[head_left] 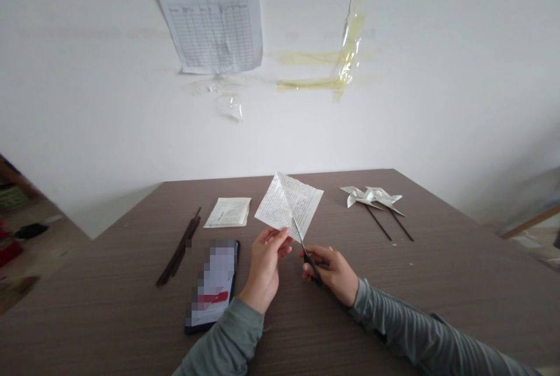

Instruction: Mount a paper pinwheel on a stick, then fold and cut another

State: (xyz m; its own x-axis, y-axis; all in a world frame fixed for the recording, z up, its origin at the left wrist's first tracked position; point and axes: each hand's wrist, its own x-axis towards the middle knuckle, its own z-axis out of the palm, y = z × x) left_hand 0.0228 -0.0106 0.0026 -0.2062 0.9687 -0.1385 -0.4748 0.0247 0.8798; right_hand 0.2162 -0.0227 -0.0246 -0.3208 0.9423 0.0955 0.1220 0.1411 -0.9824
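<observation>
My left hand (pixel 268 262) pinches the lower edge of a square printed sheet of paper (pixel 301 198), which is held up above the table with a diagonal crease across it. In my right hand (pixel 332 271) is a pair of scissors (pixel 313 270) with dark handles. Its blades meet the paper at the bottom corner and point up along the crease. Whether the blades are parted I cannot tell. Left of my left hand lies a phone (pixel 214 288) with a blurred screen.
The brown table (pixel 350 329) stands against a white wall. At left lie several dark thin sticks (pixel 180 250) and a stack of printed paper squares (pixel 228 212). Two paper pinwheels (pixel 371 196) on dark sticks rest at right. A printed table sheet (pixel 214 31) is taped to the wall.
</observation>
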